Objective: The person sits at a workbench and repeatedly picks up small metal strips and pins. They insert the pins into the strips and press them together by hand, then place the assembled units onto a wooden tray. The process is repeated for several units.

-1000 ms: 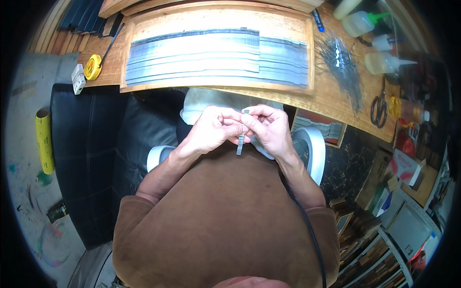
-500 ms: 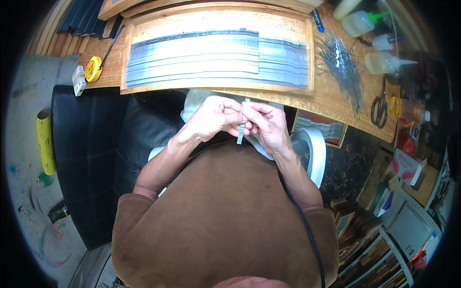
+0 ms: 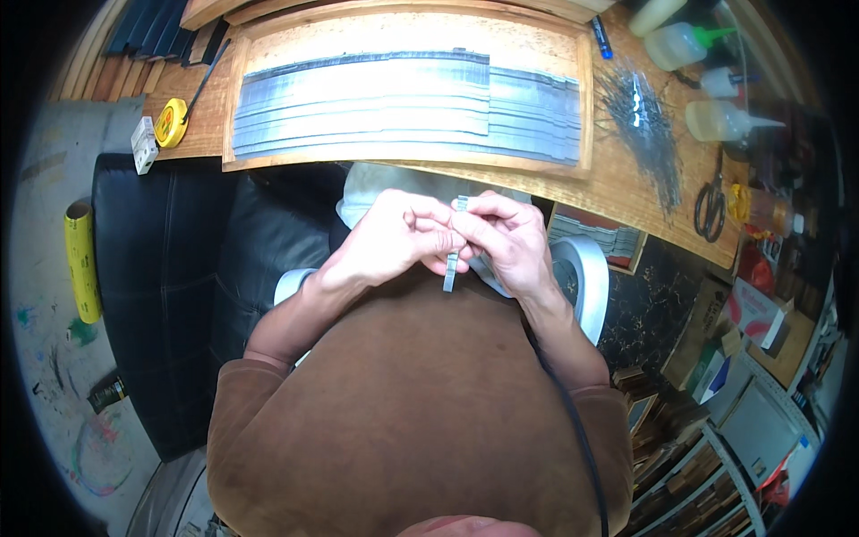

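Note:
Between my two hands, just off the table's front edge, is a narrow grey strip (image 3: 450, 271) with fine lines across it. My left hand (image 3: 398, 234) pinches the strip near its middle, thumb on top. With thumb and fingers my right hand (image 3: 508, 237) grips it a little farther up. The strip's lower end points toward my chest, and its upper end shows just above the fingertips. Beyond my hands lies a shallow wooden tray (image 3: 586, 116) holding overlapping rows of similar grey-blue strips (image 3: 358, 107).
On the wooden table (image 3: 626, 197), right of the tray, lie a bundle of thin dark wires (image 3: 640, 125), scissors (image 3: 711, 206) and squeeze bottles (image 3: 677, 45). A yellow tape measure (image 3: 172, 123) sits at the left. A black leather seat (image 3: 161, 268) stands at my left.
The strip has slid toward my chest, so its lower end sits nearer to me. My right hand has shifted slightly right and nearer; both hands keep their pinch.

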{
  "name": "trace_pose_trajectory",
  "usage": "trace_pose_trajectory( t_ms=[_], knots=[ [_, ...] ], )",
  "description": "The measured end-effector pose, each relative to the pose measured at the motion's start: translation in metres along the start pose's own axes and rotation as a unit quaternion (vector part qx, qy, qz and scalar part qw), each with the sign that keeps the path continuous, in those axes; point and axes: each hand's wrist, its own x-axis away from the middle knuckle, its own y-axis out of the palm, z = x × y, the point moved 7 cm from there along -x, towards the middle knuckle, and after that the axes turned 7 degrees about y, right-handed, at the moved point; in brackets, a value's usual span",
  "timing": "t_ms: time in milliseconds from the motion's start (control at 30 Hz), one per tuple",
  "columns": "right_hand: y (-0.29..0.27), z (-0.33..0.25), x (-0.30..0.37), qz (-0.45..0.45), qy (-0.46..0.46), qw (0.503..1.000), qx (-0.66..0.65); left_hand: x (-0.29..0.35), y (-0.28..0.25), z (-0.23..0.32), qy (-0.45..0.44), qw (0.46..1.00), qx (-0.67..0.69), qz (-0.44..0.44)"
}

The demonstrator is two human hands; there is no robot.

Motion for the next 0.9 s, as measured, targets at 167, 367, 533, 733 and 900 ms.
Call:
trace_pose_trajectory(
  t_ms=[167, 367, 533, 733, 900],
  knots=[
    [0.016, -0.013, 0.012, -0.028, 0.0, 0.999, 0.033, 0.021, 0.007, 0.004, 0.009, 0.999, 0.031, 0.02],
    [0.015, -0.007, 0.009, -0.043, 0.022, 0.999, 0.01, 0.022, 0.004, 0.003, 0.007, 0.998, 0.051, 0.023],
    [0.012, 0.0, 0.007, -0.035, 0.036, 0.999, -0.01, 0.021, 0.003, 0.0, 0.005, 0.998, 0.058, 0.023],
    [0.015, -0.004, 0.007, -0.043, 0.006, 0.999, 0.005, 0.021, 0.003, 0.002, 0.017, 0.998, 0.049, 0.026],
    [0.016, -0.004, 0.007, -0.046, 0.021, 0.999, -0.004, 0.022, 0.003, 0.003, 0.017, 0.998, 0.054, 0.02]
  ],
)
